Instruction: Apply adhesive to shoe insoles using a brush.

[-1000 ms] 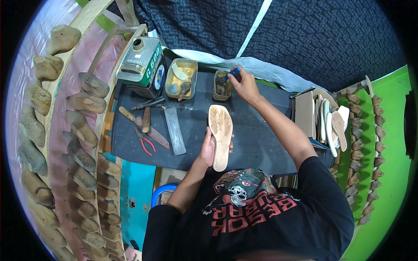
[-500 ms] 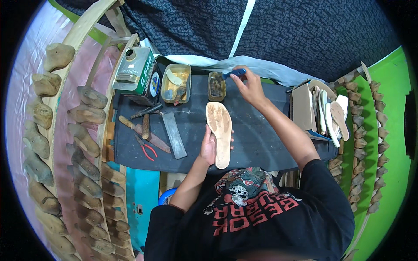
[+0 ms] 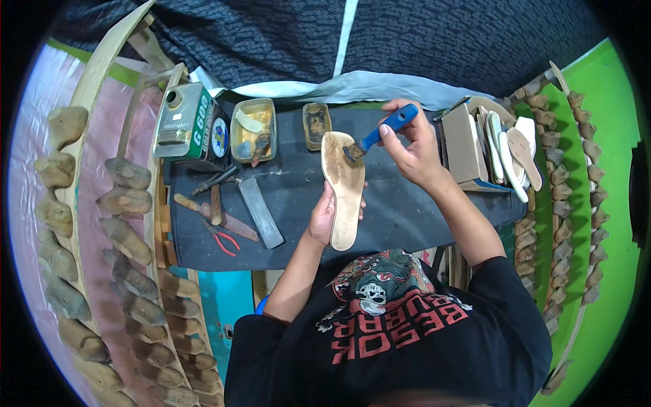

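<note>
My left hand (image 3: pixel 321 216) grips a tan shoe insole (image 3: pixel 345 203) from beneath, its wide end pointing away from me. A brownish stain covers the upper part of the insole. My right hand (image 3: pixel 417 150) is closed round the blue handle of a brush (image 3: pixel 390 129). The dark bristles touch the insole's wide end near its right edge. Just beyond lies a small rectangular tub (image 3: pixel 327 129) with dark residue inside.
A larger tub (image 3: pixel 272 132) and a metal can (image 3: pixel 193 129) stand at the back left. Nearer lie red-handled pliers (image 3: pixel 224 243), a knife (image 3: pixel 239 226) and a grey flat block (image 3: pixel 260 211). A cardboard box (image 3: pixel 468 146) of soles stands right. Racks of shoe lasts (image 3: pixel 129 201) flank the table.
My right hand has brought the brush from the small tub down onto the insole. The left hand still holds the insole. The whole view has shifted slightly.
</note>
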Available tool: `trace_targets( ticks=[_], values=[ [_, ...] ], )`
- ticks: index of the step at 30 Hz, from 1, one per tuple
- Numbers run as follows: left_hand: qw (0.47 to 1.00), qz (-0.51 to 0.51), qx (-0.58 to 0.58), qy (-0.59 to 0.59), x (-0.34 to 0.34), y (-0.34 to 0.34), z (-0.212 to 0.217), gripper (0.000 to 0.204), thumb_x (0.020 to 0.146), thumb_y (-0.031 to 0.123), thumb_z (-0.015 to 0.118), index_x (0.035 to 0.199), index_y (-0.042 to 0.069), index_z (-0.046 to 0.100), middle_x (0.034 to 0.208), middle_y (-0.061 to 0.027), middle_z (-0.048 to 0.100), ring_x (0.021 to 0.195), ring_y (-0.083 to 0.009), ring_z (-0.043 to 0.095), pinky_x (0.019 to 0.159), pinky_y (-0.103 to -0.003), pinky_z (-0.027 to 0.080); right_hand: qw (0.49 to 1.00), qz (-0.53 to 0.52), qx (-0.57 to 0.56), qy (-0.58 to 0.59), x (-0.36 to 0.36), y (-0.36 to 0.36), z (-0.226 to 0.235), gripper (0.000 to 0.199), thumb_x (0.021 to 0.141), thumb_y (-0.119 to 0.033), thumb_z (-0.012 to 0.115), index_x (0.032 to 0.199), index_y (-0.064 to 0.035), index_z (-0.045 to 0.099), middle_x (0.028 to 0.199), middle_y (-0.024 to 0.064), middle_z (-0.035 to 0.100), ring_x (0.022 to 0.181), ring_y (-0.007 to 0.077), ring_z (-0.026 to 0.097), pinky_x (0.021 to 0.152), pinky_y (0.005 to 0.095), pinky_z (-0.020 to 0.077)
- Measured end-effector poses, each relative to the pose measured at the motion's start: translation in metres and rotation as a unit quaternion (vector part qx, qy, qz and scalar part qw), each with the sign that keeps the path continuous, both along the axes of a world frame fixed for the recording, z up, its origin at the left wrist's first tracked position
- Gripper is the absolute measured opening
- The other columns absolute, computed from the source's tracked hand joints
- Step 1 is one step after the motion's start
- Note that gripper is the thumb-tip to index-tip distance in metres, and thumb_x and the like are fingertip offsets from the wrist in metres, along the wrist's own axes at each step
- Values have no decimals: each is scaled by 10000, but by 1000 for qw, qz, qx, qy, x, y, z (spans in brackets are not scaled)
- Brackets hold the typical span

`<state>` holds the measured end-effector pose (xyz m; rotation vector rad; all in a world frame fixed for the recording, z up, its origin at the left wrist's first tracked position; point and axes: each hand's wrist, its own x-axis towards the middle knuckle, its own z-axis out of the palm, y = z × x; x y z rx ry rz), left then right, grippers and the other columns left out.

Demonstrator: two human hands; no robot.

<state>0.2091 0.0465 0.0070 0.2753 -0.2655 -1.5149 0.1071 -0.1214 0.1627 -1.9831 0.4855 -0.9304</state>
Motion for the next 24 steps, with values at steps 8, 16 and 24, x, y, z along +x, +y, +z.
trace_targets(
  ticks=[8, 16, 24],
  values=[
    [1000, -18, 21, -11, -14, -17, 28, 667, 1057, 576, 256, 1470, 85, 435, 1278, -127, 622, 992, -216, 657, 807, -367, 569, 977, 44, -207, 17, -54, 39, -7, 340, 867, -49, 704, 1138, 15, 508, 967, 145, 650, 800, 242, 693, 717, 342, 548],
    [999, -49, 23, 0, -54, -23, 46, 680, 1048, 599, 263, 1448, 82, 449, 1255, -119, 625, 909, -232, 649, 781, -388, 551, 980, -47, -193, -15, -92, 17, -4, 410, 877, -23, 704, 1208, 31, 468, 948, 160, 654, 814, 267, 707, 694, 368, 564],
    [993, 1, 89, -74, -85, -31, 31, 656, 1061, 561, 270, 1514, 97, 374, 1396, -149, 564, 1035, -227, 686, 862, -391, 593, 976, 140, -164, -35, -149, 45, -32, 391, 792, -1, 719, 1124, 9, 512, 869, 150, 641, 720, 326, 642, 673, 415, 530]
  ],
)
